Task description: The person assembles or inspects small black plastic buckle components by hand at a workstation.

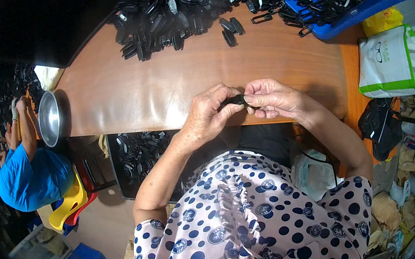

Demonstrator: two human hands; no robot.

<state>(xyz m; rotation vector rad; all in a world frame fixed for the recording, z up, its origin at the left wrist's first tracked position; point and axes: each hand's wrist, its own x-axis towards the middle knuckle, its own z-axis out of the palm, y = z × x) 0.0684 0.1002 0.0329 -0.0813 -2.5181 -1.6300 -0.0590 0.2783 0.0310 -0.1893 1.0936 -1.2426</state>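
Observation:
Close to the near edge of the brown wooden table (pixel 136 94), a small black plastic part (pixel 235 100) is held between both hands. My left hand (pixel 209 110) pinches its left end between thumb and fingers. The thumb and fingertips of my right hand (pixel 275 99) close on the other end; they hide much of its shape. At the far side lies a big heap of black plastic clips (pixel 158 24), with a few loose clips (pixel 230 30) in front of it. To the right, black frame-like pieces (pixel 319 4) are heaped in and around a blue tray (pixel 371 10).
A metal bowl (pixel 49 119) sits at the table's left end. Below the near edge is a dark bin (pixel 128 191) of black parts. A white-and-green bag (pixel 384 69) stands at right. Farther left, a person in a blue shirt (pixel 34 176) works beside a yellow chair (pixel 74 203).

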